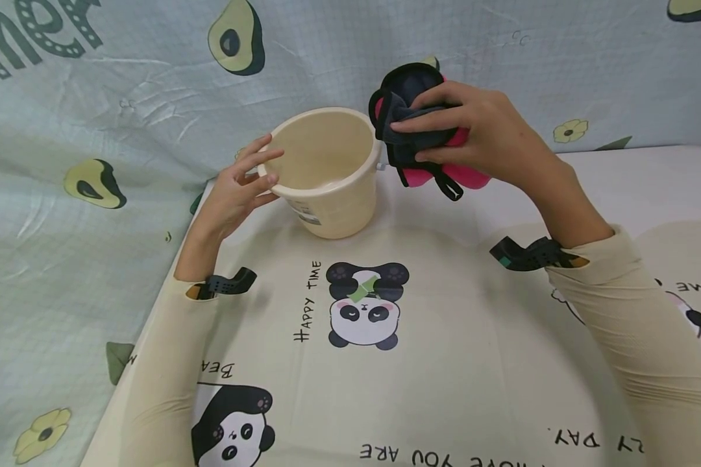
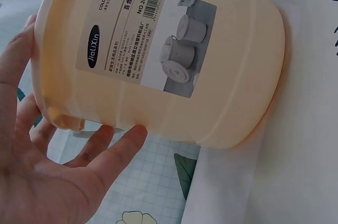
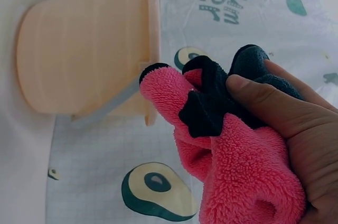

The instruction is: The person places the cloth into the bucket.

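A cream plastic bucket (image 1: 341, 211) stands on the table, its mouth facing up. My left hand (image 1: 239, 185) holds its left rim, with fingertips over the edge; in the left wrist view other fingers of this hand (image 2: 58, 176) lie along the outer wall beside the printed label (image 2: 148, 39). Bunched in my right hand (image 1: 485, 130) is a fluffy cleaning cloth (image 1: 417, 126), dark grey on one face and pink on the other, with black edging and a hanging loop. It is held up just right of the bucket's rim. The right wrist view shows the thumb pressing the cloth (image 3: 243, 171).
A pale handle (image 3: 113, 100) hangs down the bucket's outside. The tablecloth (image 1: 444, 383) is printed with pandas and lettering. Behind and to the left hangs a light curtain (image 1: 169, 71) with avocado prints, close to the bucket. Each wrist wears a dark strap (image 1: 526, 254).
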The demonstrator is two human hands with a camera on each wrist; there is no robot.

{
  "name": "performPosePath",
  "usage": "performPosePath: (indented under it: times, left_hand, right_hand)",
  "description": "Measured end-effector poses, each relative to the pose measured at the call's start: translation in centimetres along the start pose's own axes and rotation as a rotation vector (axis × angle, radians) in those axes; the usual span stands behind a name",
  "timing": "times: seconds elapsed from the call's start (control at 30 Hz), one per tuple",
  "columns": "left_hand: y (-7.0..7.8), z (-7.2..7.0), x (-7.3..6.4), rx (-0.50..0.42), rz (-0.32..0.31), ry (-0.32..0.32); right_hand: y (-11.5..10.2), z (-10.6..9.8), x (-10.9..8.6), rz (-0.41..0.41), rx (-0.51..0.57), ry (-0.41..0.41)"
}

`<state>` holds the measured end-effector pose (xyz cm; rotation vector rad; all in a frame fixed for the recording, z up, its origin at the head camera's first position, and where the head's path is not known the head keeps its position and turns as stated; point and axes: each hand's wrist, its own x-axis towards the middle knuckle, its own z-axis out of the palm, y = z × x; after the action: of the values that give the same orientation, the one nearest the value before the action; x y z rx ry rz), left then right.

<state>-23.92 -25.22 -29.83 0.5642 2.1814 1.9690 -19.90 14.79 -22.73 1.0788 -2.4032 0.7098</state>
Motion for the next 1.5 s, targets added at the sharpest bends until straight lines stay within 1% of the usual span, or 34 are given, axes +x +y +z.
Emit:
performPosePath:
  times: [0.17, 0.37, 0.67, 1.13, 1.5]
  left_hand:
    - [0.0, 0.0, 0.0, 0.005, -0.005, 0.005]
    - [0.0, -0.1, 0.0, 0.001, -0.002, 0.004]
    - [0.2, -0.3, 0.0, 0.01, -0.01, 0.01]
    - [0.4, -0.5, 0.2, 0.037, -0.021, -0.014]
    - [0.4, -0.2, 0.3, 0.016, -0.016, -0.012]
  right_hand:
    - [-0.1, -0.1, 0.3, 0.014, 0.018, -0.011]
    - [-0.1, -0.1, 0.6, 0.028, 0.015, -0.024]
    - [-0.3, -0.1, 1.5, 0.004, 0.011, -0.029]
    - [-0.4, 0.2, 2.6, -0.006, 0.039, -0.05]
    - [-0.6, 0.0, 3.4, -0.045, 0.006, -0.069]
